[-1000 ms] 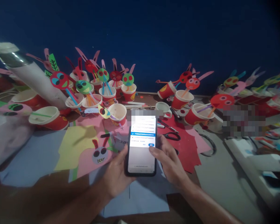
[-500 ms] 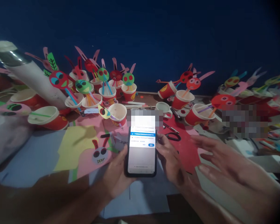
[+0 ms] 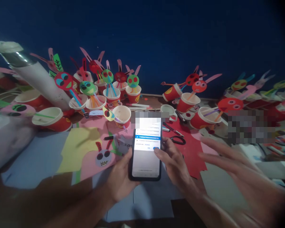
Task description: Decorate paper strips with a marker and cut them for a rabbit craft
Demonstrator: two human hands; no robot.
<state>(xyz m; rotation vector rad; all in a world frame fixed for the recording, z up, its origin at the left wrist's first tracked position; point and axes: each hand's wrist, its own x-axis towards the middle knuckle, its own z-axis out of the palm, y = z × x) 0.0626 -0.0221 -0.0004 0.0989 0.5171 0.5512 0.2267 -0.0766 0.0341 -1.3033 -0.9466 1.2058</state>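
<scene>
A lit smartphone (image 3: pixel 146 161) is held upright in the middle of the view, with a list of numbers and one blue row on its screen. My left hand (image 3: pixel 121 174) grips its left edge, fingers partly hidden behind it. My right hand (image 3: pixel 177 161) is at the right edge, its thumb over the blue button on the screen and its fingers curled by the side. Black-handled scissors (image 3: pixel 179 140) lie just beyond the right hand, on red paper (image 3: pixel 192 158). Below and left of the phone are a pink paper face (image 3: pixel 104 157) and yellow paper (image 3: pixel 79 148).
Another person's hand (image 3: pixel 239 171), blurred and spread, reaches in from the right. Red paper cups (image 3: pixel 61 123) with paper puppet heads stand along the back by a dark blue wall (image 3: pixel 142 38). A white mug (image 3: pixel 168 111) and markers (image 3: pixel 137 106) lie behind the phone.
My right thumb has moved from the phone's edge onto the blue button. The other person's hand has shifted slightly with its fingers spread wider. The whole view has shifted slightly.
</scene>
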